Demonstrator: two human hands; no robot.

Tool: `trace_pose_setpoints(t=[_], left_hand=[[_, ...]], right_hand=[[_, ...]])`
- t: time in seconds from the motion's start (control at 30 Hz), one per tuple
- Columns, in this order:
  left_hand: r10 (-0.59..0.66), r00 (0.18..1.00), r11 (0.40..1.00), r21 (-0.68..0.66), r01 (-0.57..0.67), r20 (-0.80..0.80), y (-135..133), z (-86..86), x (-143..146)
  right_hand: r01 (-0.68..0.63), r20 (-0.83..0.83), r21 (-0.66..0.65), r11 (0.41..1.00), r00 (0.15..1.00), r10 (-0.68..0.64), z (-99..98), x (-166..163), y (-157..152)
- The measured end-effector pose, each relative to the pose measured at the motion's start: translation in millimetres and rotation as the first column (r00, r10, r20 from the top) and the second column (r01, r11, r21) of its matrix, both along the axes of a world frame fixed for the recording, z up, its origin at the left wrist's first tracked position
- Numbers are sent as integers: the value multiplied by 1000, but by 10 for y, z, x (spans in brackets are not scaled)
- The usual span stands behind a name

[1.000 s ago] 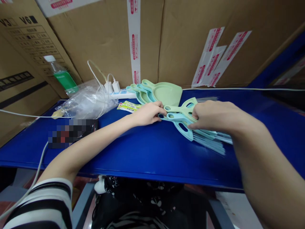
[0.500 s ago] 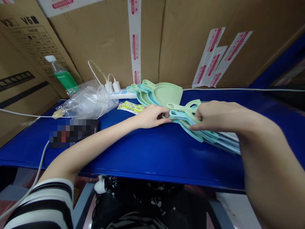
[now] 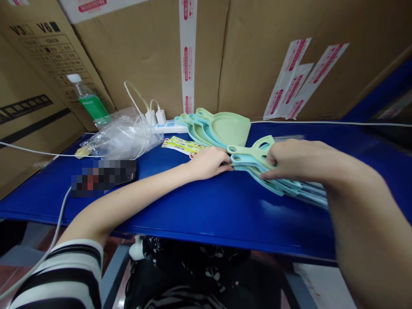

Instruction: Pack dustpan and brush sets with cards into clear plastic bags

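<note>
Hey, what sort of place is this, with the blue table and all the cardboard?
Possibly a storeroom or small workshop: big, taped cardboard stands behind the blue table, which bears several matching dustpans and brushes.

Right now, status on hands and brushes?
Left fingers at handle ends; right fingers gripping the heads. Brushes stacked, overlapping. Dustpans close behind.

The bench (image 3: 199, 214) has a smooth blue top, glossy in patches. Toward its rear edge lie a white power strip (image 3: 177, 128) and overlapping green and blue dustpans (image 3: 232, 128). Printed slips (image 3: 180, 146) lie nearby. Brushes (image 3: 254, 151) lie stacked right of centre. At left: a crumpled clear bag (image 3: 117, 136) and a dark box (image 3: 125, 172), partly obscured.
</note>
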State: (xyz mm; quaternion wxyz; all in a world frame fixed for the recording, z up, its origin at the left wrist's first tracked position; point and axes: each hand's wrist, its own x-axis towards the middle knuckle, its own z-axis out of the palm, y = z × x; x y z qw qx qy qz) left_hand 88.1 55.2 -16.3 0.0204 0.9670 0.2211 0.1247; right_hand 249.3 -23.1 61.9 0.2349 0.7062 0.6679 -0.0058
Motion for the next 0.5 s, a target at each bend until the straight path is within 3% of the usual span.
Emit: trace_pose_setpoints(t=[0.17, 0.37, 0.5], left_hand=[[-8, 998, 992, 127, 16, -64, -118, 2, 40], [9, 1000, 999, 49, -10, 27, -109, 6, 53], [51, 998, 988, 148, -46, -30, -148, 14, 54]], right_hand=[[44, -24, -2, 999, 999, -44, 16, 40, -9], [93, -37, -11, 996, 995, -93, -18, 93, 17], [132, -41, -5, 991, 990, -132, -18, 109, 12]])
